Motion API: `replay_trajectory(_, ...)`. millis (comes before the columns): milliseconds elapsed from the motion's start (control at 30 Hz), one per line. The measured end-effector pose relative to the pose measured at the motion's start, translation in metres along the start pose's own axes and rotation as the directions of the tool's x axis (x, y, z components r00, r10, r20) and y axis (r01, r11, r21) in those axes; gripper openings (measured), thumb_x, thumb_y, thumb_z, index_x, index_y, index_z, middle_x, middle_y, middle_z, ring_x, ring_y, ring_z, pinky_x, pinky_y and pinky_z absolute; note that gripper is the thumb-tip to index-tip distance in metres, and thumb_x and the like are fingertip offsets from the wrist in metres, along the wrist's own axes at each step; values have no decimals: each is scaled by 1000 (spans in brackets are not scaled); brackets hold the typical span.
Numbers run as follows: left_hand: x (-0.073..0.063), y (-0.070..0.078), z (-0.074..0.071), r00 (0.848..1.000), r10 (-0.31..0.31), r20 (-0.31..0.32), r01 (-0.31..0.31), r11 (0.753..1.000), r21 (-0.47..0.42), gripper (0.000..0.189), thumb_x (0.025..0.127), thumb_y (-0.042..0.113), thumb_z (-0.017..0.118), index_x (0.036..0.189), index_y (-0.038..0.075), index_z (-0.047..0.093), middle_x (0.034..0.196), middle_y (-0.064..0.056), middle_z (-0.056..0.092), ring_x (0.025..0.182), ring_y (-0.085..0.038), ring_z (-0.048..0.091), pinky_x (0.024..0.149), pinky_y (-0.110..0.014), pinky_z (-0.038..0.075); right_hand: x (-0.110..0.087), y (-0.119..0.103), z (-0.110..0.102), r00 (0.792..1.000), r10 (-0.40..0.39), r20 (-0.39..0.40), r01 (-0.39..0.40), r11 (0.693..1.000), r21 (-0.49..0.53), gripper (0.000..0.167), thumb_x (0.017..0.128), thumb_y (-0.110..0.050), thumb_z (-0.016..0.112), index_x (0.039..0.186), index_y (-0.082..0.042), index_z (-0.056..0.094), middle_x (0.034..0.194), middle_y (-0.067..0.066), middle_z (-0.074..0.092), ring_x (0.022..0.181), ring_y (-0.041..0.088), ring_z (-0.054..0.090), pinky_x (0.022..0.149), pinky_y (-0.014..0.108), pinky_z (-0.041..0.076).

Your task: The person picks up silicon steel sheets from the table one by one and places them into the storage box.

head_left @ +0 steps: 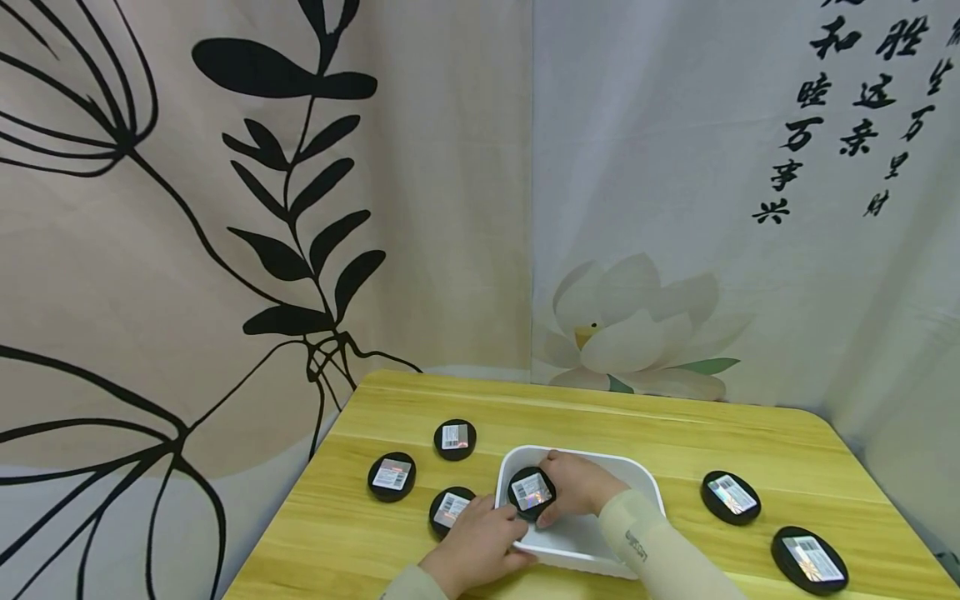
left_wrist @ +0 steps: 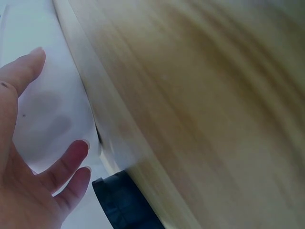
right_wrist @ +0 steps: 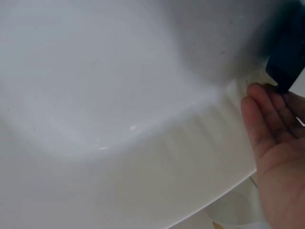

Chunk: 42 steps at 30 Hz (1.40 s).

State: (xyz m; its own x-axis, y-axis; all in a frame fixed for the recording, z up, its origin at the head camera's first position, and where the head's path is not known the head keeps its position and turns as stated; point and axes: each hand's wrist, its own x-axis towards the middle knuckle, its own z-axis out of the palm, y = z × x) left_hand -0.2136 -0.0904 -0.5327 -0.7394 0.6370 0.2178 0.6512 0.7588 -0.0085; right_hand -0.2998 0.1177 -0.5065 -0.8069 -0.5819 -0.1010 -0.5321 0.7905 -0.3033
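Note:
Inside the left part of a white plastic tub [head_left: 577, 543], my right hand [head_left: 576, 485] holds a flat black round case [head_left: 532, 492] with its barcode label facing up. The case's dark side [right_wrist: 288, 57] shows at the fingertips in the right wrist view. My left hand [head_left: 483, 533] grips the tub's front left edge; in the left wrist view its thumb and two fingers [left_wrist: 64, 167] lie against the white outer wall. Just left of that hand is another black case [head_left: 448, 508], partly covered by it in the head view.
Two more labelled black cases [head_left: 392, 477] [head_left: 455, 439] lie left of the tub. On the right are two others [head_left: 731, 497] [head_left: 810, 560], the second near the front. The yellow wooden table [head_left: 637, 433] backs onto printed curtains [head_left: 450, 208].

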Motion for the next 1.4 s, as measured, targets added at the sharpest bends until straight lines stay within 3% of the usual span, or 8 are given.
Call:
replay_trajectory(333,1,0,5,1000,7,-2,-7,1000,16,36,89,66,60,77,32,59,85,15,56,88,-13,56,88,-33,48,-2,-1,4,999,6,-36,-8,997,-80,62,55,-51,95,96,-11,71,92,-5,63,78,9,57,81,35,54)
replay_trajectory(833,2,-1,6,1000,-2,16,2,1000,-4,35,89,66,61,78,32,60,84,15,54,87,-13,55,90,-34,47,3,2,9,998,36,-56,-45,985,-164,66,55,-65,89,91,-13,71,89,-4,64,73,9,56,77,36,54)
replay_trajectory(1100,2,-2,8,1000,-2,18,2,1000,1,36,89,66,60,77,31,59,81,15,53,84,-12,53,88,-34,47,1,5,10,994,97,-58,-105,982,-157,59,57,-61,90,82,-12,70,75,-5,61,65,10,49,68,33,50)
replay_trajectory(1400,0,-3,7,1000,4,-4,-4,1000,11,38,89,66,61,74,31,55,80,15,50,81,-12,52,85,-32,47,2,7,12,993,103,-54,-110,983,-147,57,58,-58,91,84,-12,71,76,-5,63,66,10,49,70,33,51)
